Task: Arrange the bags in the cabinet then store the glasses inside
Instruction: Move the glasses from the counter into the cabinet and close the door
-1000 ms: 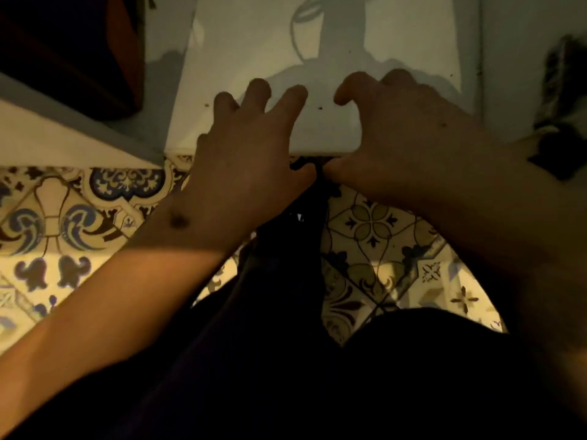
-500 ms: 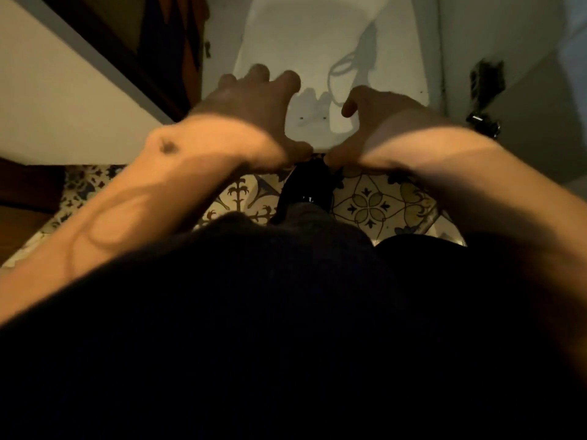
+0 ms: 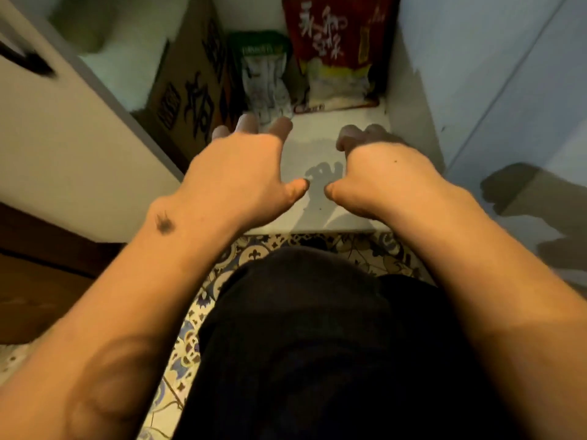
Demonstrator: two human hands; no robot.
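left hand (image 3: 241, 166), right hand (image 3: 378, 173): empty, over cabinet shelf (image 3: 314, 144) | bags (image 3: 333, 49) behind

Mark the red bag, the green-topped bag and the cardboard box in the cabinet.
red bag (image 3: 333, 42), head view, on its red upper front with the lettering
green-topped bag (image 3: 265, 77), head view, on its pale middle below the green top
cardboard box (image 3: 193, 90), head view, on its printed brown side

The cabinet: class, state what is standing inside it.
Inside the cabinet, at the back, stand a red bag, a green-topped bag and a brown printed cardboard box. The left hand hides the green-topped bag's base; no glasses are visible.
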